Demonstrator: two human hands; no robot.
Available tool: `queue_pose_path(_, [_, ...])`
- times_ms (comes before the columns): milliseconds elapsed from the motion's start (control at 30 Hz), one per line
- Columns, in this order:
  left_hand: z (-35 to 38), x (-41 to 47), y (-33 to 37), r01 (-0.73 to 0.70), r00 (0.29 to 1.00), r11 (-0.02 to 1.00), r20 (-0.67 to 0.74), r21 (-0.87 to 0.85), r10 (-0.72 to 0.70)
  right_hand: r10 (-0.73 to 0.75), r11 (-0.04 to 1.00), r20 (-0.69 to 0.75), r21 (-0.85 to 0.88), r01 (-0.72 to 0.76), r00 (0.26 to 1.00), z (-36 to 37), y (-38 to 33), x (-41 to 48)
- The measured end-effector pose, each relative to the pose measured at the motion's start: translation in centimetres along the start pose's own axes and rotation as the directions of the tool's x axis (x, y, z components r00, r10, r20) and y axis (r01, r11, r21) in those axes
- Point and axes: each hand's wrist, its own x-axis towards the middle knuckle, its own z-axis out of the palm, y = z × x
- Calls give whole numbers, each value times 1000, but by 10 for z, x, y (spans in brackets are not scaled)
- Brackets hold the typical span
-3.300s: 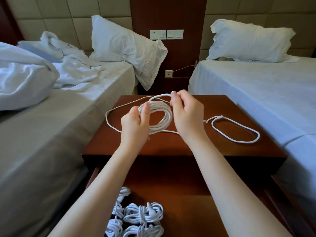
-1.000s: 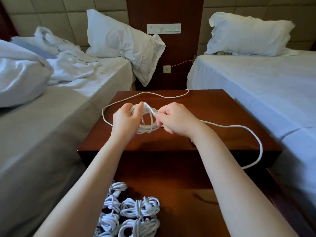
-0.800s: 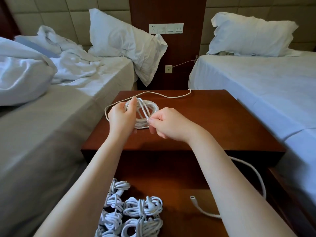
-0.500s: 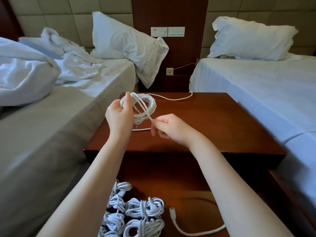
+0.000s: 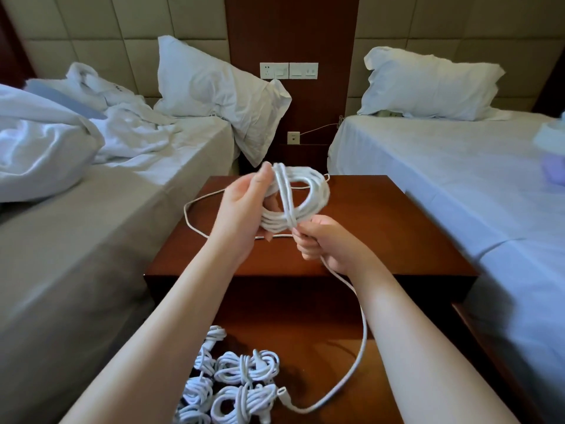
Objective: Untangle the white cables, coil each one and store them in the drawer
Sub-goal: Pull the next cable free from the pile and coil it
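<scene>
White cable coil (image 5: pixel 319 194) is held above the wooden worktop (image 5: pixel 391 228). The left hand (image 5: pixel 241 215) grips its 9 o'clock side with fingers curled through the loops. The right hand (image 5: pixel 328 244), at the coil's 6 o'clock, has its fingers closed round the strand wrapped across the loops. The loose tail (image 5: pixel 364 335) drops toward 6 o'clock into the open drawer (image 5: pixel 321 356), its plug just beside the coiled bundles (image 5: pixel 241 384) at the drawer's 7 o'clock.
</scene>
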Motion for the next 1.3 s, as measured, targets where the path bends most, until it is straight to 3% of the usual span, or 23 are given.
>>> queue_pose_path(67, [7, -15, 5, 0, 991, 997, 133, 71, -9, -30, 999, -59, 41, 32, 998, -4, -6, -12])
queue_pose_path(167, [11, -44, 10, 26, 972, 981, 225, 194, -70, -41, 999, -147, 23, 45, 988, -5, -12, -31])
queue_pose_path(233, [13, -60, 9, -4, 958, 951, 274, 308, -85, -59, 998, -46, -20, 58, 997, -6, -13, -39])
queue_pose_path(433, [10, -78, 8, -65, 934, 881, 339, 468, -111, -34, 988, -22, -150, 30, 999, 0, -22, -64])
queue_pose_path(533, [11, -80, 3, -127, 941, 854, 334, 505, -58, 18, 986, -48, -167, -26, 999, 4, -26, -71])
queue_pose_path(667, [3, -79, -13, -237, 949, 743, 313, 626, 40, 44, 963, -90, -262, -66, 995, 9, -23, -73])
queue_pose_path(833, [-10, -77, -35, -245, 968, 681, 210, 690, 136, 2, 897, -170, -435, -77, 985, 22, -21, -71])
queue_pose_path(933, [-10, -76, -41, -202, 979, 667, 118, 717, 169, -98, 828, -226, -559, -47, 969, 32, -23, -70])
queue_pose_path(1067, [-16, -72, -42, -78, 972, 698, -102, 712, 213, -160, 813, -245, -582, -14, 956, 39, -29, -73])
queue_pose_path(1200, [-35, -61, -40, 116, 917, 795, -372, 595, 145, -94, 848, -117, -530, 18, 989, 43, -33, -79])
queue_pose_path(1300, [-37, -59, -37, 136, 902, 838, -416, 528, 115, -27, 848, -19, -530, 13, 999, 53, -24, -76])
